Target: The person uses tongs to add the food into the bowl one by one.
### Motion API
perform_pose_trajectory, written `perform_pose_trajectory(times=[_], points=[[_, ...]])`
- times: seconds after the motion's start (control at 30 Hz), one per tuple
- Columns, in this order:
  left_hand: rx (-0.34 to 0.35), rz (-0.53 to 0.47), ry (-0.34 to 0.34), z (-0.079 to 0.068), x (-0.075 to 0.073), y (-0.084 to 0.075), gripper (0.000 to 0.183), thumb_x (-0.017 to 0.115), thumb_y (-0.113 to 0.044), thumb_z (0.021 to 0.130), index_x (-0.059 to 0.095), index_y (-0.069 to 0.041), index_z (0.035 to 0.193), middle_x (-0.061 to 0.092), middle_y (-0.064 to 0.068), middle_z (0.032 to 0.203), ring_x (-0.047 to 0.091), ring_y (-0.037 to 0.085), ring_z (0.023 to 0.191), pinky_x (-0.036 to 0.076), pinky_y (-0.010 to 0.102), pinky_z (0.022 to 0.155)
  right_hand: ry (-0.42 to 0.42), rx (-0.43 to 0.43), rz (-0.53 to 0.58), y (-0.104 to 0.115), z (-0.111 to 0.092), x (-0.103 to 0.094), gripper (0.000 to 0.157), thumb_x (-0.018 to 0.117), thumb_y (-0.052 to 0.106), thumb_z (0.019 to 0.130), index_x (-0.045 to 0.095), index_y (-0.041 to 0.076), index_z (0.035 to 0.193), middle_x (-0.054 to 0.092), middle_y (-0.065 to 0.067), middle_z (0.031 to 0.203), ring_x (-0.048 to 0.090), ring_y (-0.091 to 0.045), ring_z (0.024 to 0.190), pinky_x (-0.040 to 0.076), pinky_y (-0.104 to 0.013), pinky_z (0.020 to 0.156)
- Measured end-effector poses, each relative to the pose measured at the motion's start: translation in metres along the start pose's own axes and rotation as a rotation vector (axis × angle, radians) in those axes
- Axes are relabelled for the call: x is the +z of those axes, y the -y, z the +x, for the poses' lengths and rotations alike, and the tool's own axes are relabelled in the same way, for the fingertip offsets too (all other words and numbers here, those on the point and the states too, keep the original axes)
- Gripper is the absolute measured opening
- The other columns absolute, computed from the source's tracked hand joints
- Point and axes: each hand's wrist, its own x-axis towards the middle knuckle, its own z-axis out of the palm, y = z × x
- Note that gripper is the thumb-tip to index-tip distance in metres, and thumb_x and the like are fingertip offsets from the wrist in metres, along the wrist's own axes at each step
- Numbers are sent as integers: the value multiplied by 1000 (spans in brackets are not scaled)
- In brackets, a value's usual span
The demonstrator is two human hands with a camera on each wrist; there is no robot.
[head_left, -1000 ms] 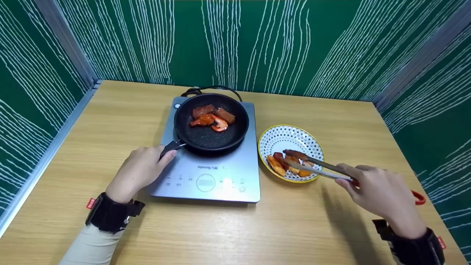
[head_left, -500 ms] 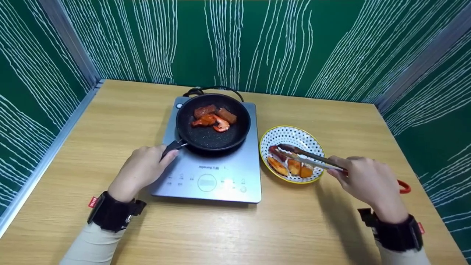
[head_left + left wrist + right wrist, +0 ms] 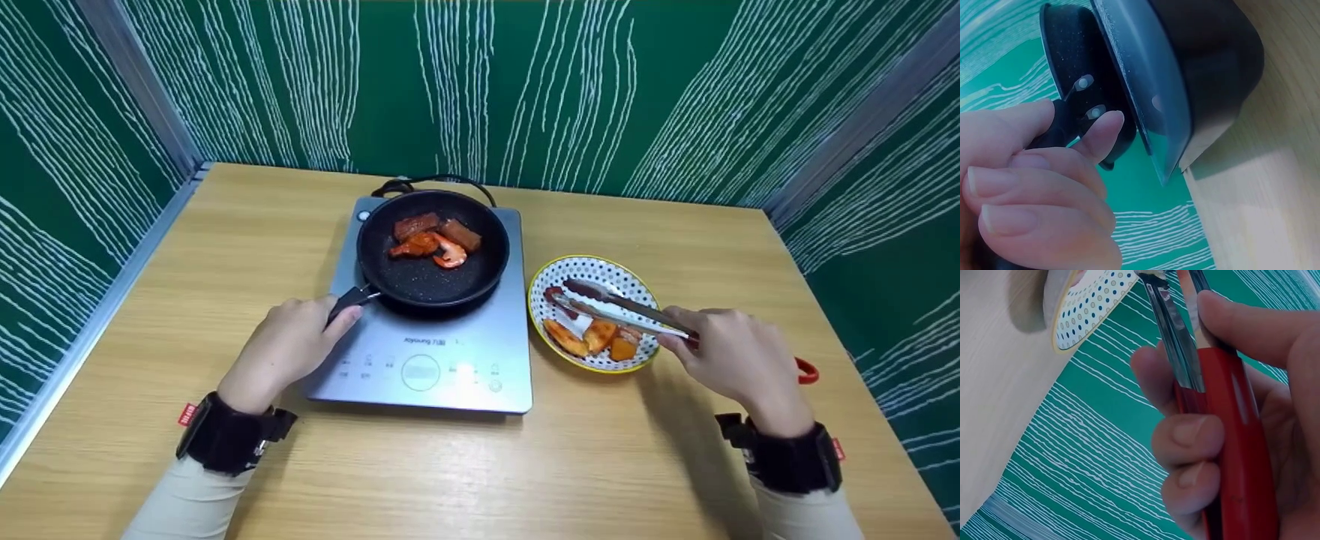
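Note:
My left hand grips the black handle of a frying pan. In the pan lie two reddish-brown meat slabs, a chicken drumstick and a shrimp. The left wrist view shows my fingers curled round that handle. My right hand holds metal tongs with red handles. Their tips are inside a dotted bowl, at a dark red food piece; I cannot tell whether they pinch it. Nearer the bowl's front rim lie orange-brown pieces.
The pan stands on a silver induction cooker with touch controls at its front. Its black cable runs behind. The bowl is close to the cooker's right side on the wooden table. Green panels with white lines enclose the back and sides.
My right hand has moved left and slightly away from me, bringing the tongs' tips deeper into the bowl. The dark red piece has shifted towards the bowl's far left. My left hand stays put.

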Motion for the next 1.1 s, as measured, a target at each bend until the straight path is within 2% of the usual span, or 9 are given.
perform_pose_trajectory(times=[0.63, 1.1], points=[[-17, -10, 25, 0, -1, 0, 41, 44, -47, 102, 54, -12, 84, 41, 2, 65, 45, 20, 58, 31, 32, 53, 27, -8, 3, -2, 0, 7, 33, 71, 40, 89, 72, 17, 112, 39, 5, 57, 36, -14, 49, 25, -28, 43], [-28, -6, 30, 1, -1, -1, 41, 45, -47, 102, 54, -12, 83, 40, 2, 66, 44, 20, 58, 30, 32, 53, -51, -71, -28, -8, -1, 2, 23, 73, 37, 87, 73, 21, 104, 47, 4, 60, 36, -14, 48, 23, -29, 42]])
